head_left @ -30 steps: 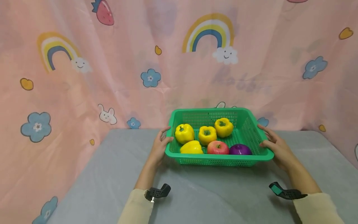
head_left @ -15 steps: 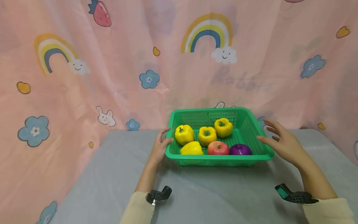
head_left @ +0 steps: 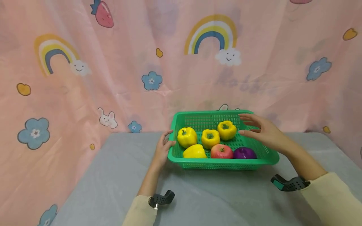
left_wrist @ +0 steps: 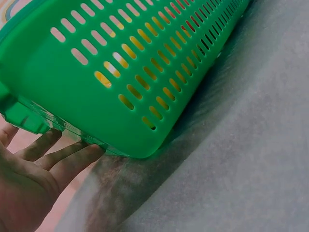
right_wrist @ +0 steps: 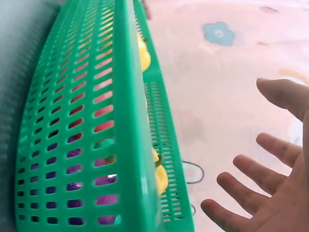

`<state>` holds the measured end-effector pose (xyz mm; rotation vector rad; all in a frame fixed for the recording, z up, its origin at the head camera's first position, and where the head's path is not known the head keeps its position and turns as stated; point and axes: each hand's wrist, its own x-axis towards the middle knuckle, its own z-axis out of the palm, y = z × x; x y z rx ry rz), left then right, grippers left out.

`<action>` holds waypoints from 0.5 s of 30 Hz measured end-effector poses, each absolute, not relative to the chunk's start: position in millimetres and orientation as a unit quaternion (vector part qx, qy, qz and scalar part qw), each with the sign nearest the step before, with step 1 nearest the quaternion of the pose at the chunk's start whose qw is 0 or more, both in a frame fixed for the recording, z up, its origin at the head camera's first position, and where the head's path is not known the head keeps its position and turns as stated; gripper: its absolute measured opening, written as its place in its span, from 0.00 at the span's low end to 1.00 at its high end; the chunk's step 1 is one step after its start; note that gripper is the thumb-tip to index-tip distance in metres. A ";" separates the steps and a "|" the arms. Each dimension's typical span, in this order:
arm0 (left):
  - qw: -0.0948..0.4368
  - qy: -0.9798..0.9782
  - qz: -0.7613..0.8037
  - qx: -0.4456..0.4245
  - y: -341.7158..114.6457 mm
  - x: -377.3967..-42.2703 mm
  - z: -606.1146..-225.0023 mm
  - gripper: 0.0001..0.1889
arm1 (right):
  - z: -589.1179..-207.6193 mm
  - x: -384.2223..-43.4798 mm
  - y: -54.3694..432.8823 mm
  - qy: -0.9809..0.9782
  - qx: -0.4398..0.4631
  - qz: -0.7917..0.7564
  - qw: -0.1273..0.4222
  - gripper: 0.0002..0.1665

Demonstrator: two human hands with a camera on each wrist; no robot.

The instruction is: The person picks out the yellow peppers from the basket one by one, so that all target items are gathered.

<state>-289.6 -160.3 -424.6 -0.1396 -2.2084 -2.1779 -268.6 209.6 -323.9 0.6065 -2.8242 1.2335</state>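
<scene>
Green basket: slotted plastic, its rim point(head_left: 220, 161) facing up, on the grey surface point(head_left: 113, 179) in front of a pink printed curtain point(head_left: 118, 69).
Basket's left half: a yellow bell pepper with its stem up point(head_left: 187, 137); nearer, another yellow pepper on its side point(head_left: 195, 152).
Basket's middle: one yellow pepper point(head_left: 210, 139), a second farther off to the right point(head_left: 227, 130), and a red apple point(head_left: 222, 152) by the near wall.
Right of the apple: a glossy purple vegetable point(head_left: 244, 153), just beside it.
Left hand point(head_left: 162, 150): holds the basket's left rim, thumb at the edge, forearm reaching in from the near side.
Right hand point(head_left: 266, 133): holds nothing; it hovers over the basket's right part, fingers pointing left, thumb apart below them, near the far right pepper.
Left wrist view alone: fingertips against the outside of the left end wall, nearly straight; yellow and some red show through the slots.
Right wrist view alone: four spread fingers and the thumb, all clear of the basket; purple and red behind the near wall.
Sleeves: cream, each with a black wrist device point(head_left: 162, 198) in front.
</scene>
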 end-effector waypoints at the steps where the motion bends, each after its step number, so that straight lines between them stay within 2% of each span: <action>1: 0.018 -0.709 -0.703 -0.047 -159.6 -289.2 -425.4 0.28 | -323.1 -270.9 207.9 -0.901 0.192 0.389 -0.006 0.42; 15: 0.019 -0.712 -0.699 -0.061 -159.0 -288.9 -424.2 0.27 | -321.3 -314.6 193.2 -0.889 0.202 0.402 -0.080 0.39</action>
